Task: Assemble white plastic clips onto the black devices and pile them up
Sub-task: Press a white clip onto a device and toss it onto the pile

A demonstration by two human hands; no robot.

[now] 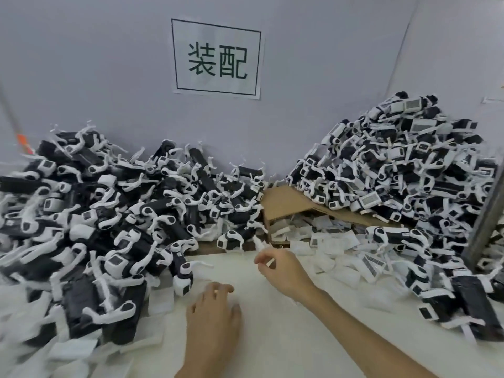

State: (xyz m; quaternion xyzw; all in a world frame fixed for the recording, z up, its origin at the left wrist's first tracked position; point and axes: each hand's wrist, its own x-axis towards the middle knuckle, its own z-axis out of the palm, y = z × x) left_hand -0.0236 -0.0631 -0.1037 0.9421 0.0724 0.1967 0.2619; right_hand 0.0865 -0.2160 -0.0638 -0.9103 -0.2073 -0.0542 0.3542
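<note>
A small white clip (pixel 270 262) is pinched between the thumb and curled fingertips of the right hand (pixel 283 267), which is raised a little above the middle of the white surface (pixel 272 336). Motion blur hides the clip's shape. The left hand (pixel 215 309) lies palm down on the surface nearer the front edge, fingers relaxed and slightly spread, holding nothing.

Just beyond the right hand, one black device (pixel 231 240) with a white clip already on it lies at the foot of the left pile (pixel 87 214). This is a broad heap of black devices with white clips on them that runs along the left side to the front-left corner. A taller right pile (pixel 395 173) of the same devices rises in the back-right corner and spills along the right edge.

Between the two piles, at the back, a brown cardboard box (pixel 289 203) lies open, and loose white parts (pixel 327 241) spread from it onto the surface towards the right hand. A grey metal post (pixel 485 214) crosses the right pile. On the wall behind hangs a paper sign (pixel 216 57) with two dark characters.
</note>
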